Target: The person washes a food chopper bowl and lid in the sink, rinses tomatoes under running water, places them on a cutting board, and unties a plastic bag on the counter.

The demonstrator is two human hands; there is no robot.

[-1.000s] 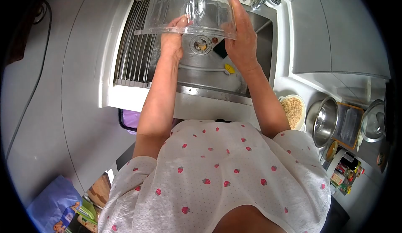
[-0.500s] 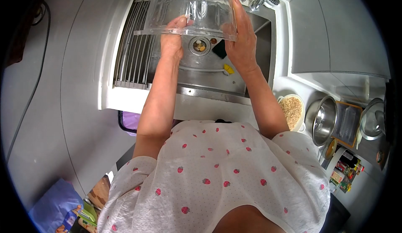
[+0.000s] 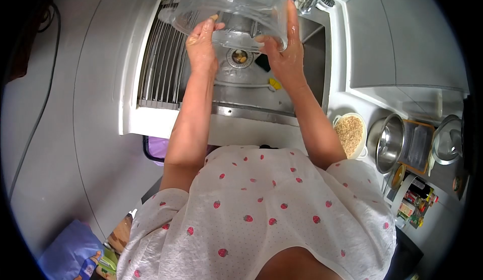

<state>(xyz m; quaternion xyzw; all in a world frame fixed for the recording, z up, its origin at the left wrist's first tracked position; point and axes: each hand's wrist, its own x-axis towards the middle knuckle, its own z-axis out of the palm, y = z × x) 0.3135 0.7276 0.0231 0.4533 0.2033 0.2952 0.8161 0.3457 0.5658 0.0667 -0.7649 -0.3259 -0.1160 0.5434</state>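
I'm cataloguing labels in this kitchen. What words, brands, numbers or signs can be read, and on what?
No text can be read.
Small colourful printed packets, right side: too small and blurred.
Blue bag with a printed figure, lower left: no words legible.
Clear round plastic container: no lettering visible.
Small round reddish patch, far right: too small to tell.

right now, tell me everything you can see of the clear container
The clear container is see-through and rounded, apparently rigid plastic, with a projecting rim and a small peg-like part. The left hand and right hand hold it tilted over the sink; the picture's top edge cuts it off.
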